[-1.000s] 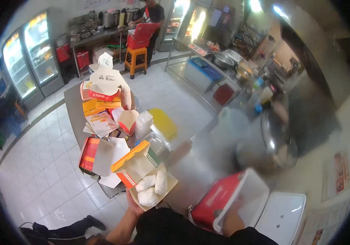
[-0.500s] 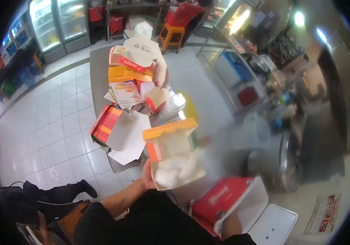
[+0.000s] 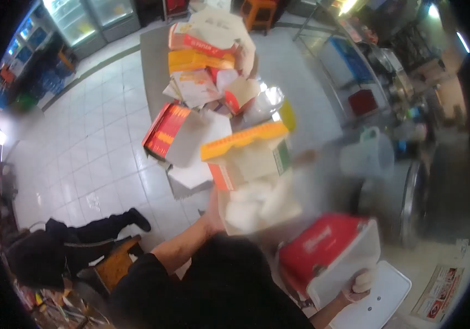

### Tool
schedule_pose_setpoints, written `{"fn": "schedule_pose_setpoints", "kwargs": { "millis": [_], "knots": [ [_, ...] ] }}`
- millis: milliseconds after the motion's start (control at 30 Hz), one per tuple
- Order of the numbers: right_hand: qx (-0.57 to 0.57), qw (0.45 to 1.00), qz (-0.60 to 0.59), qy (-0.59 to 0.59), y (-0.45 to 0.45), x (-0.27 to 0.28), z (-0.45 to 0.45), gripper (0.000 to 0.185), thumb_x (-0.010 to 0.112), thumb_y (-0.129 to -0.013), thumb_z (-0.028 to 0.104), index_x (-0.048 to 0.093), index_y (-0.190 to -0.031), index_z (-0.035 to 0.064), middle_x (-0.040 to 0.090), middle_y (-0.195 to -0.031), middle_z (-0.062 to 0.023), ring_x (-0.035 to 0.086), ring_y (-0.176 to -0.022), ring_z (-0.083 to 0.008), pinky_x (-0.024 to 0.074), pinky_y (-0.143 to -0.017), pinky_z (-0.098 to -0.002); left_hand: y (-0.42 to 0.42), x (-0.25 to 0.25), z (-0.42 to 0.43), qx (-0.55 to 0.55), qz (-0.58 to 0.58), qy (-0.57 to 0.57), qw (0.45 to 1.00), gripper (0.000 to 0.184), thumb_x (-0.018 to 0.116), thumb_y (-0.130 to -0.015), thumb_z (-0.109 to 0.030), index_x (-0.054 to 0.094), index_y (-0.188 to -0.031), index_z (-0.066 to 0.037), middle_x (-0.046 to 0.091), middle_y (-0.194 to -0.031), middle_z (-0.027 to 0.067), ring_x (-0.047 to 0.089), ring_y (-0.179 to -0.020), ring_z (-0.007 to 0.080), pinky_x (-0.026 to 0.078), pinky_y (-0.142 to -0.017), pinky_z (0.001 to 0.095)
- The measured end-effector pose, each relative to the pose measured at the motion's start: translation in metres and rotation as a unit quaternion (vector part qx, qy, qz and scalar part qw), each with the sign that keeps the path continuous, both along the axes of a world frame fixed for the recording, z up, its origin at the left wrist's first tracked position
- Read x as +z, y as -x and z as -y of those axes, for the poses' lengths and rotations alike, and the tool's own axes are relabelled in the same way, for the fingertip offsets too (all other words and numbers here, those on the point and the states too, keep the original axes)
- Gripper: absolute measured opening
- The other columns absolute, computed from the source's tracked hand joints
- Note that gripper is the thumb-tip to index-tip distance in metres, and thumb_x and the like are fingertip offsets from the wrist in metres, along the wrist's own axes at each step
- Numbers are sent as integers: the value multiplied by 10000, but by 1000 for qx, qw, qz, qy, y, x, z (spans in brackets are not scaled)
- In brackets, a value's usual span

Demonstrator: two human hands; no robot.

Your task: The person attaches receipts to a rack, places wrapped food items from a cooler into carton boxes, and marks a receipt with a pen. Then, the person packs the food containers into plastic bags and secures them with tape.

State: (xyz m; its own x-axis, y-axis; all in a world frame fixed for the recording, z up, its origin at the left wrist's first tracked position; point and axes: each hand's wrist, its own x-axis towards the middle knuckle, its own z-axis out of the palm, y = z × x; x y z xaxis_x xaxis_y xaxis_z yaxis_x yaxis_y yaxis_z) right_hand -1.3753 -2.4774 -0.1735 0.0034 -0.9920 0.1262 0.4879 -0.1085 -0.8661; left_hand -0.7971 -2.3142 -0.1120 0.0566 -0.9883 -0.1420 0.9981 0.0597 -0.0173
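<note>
My left hand (image 3: 214, 211) grips the near left side of an open cardboard food box (image 3: 248, 162) with an orange and red printed lid. Inside the box lie several white, rounded buns (image 3: 243, 211), slightly blurred. At the lower right, my right hand (image 3: 354, 293) closes around a white bun (image 3: 363, 281), or perhaps two pressed together. That hand is at the rim of a red and white cooler box (image 3: 323, 249), whose white lid (image 3: 380, 301) hangs open beside it.
A long table (image 3: 155, 71) ahead bears opened cartons, among them a red box (image 3: 163, 131), and a plastic-wrapped stack (image 3: 265, 104). Steam drifts around a large metal pot (image 3: 410, 203) and a translucent jug (image 3: 369, 153) at right. Someone's dark-clothed leg (image 3: 103, 227) shows at left.
My right hand has come up into view from the cooler box with a white bun. The food box stays in my left hand, while the view has shifted.
</note>
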Motion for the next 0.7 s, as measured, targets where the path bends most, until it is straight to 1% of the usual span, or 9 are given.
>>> {"fn": "schedule_pose_setpoints", "kwargs": {
  "millis": [67,100,167,267,333,400,600,633,700],
  "knots": [
    [42,985,166,-21,-10,16,5,567,549,-931,298,396,-1393,7,512,-1323,-135,509,-1233,-290,430,-1051,-415,9,-8,-11,7,-139,46,989,645,400,-947,-531,490,-1342,-29,600,-1245,156,612,-1090,290,501,-939,448],
    [89,965,245,-28,-16,20,21,576,590,-904,235,395,-1397,9,468,-1363,-144,474,-1259,-288,410,-1069,-425,23,-27,-9,40,-104,37,993,617,407,-946,-520,506,-1317,-37,608,-1220,147,616,-1072,282,506,-929,443],
    [180,902,390,-49,-98,67,11,618,646,-860,167,389,-1405,35,416,-1404,-141,429,-1291,-287,398,-1067,-450,-31,46,-57,96,-19,-84,992,546,411,-962,-470,521,-1284,-43,617,-1183,130,621,-1049,259,524,-892,433],
    [270,779,558,-91,-189,96,24,690,694,-806,154,373,-1415,104,391,-1406,-106,398,-1310,-294,417,-1008,-492,-3,-72,-68,156,155,-131,967,387,516,-940,-234,526,-1270,-30,614,-1191,114,615,-1077,227,529,-893,396],
    [300,718,617,-120,-251,118,10,746,725,-770,145,363,-1422,151,375,-1407,-82,378,-1323,-298,431,-968,-521,-32,-40,-103,180,238,-164,940,348,568,-930,-115,528,-1263,-23,613,-1194,105,611,-1090,210,532,-893,377],
    [333,676,639,-156,-276,120,5,770,740,-755,149,360,-1424,173,371,-1405,-72,373,-1324,-301,439,-948,-534,7,35,-98,218,46,-28,974,397,598,-905,-59,506,-1288,-13,591,-1234,105,603,-1114,210,527,-920,370],
    [449,657,532,-290,-388,66,-29,735,736,-775,198,374,-1415,167,396,-1389,-81,404,-1292,-306,449,-944,-529,-32,-55,-154,332,-6,-49,942,454,569,-946,-170,443,-1349,-4,557,-1259,140,599,-1122,274,536,-916,448],
    [462,653,516,-307,-408,59,-38,730,735,-779,206,377,-1413,166,400,-1387,-83,409,-1287,-306,451,-943,-528,-41,6,-169,349,155,-2,924,451,567,-945,-161,444,-1348,-1,557,-1255,143,599,-1120,277,537,-913,452],
    [497,641,485,-327,-461,45,-50,719,734,-786,223,382,-1410,164,409,-1381,-86,419,-1276,-308,454,-941,-526,-70,26,-189,376,323,48,867,449,566,-943,-152,444,-1348,1,556,-1252,146,600,-1119,280,538,-910,456]
  ]
}}
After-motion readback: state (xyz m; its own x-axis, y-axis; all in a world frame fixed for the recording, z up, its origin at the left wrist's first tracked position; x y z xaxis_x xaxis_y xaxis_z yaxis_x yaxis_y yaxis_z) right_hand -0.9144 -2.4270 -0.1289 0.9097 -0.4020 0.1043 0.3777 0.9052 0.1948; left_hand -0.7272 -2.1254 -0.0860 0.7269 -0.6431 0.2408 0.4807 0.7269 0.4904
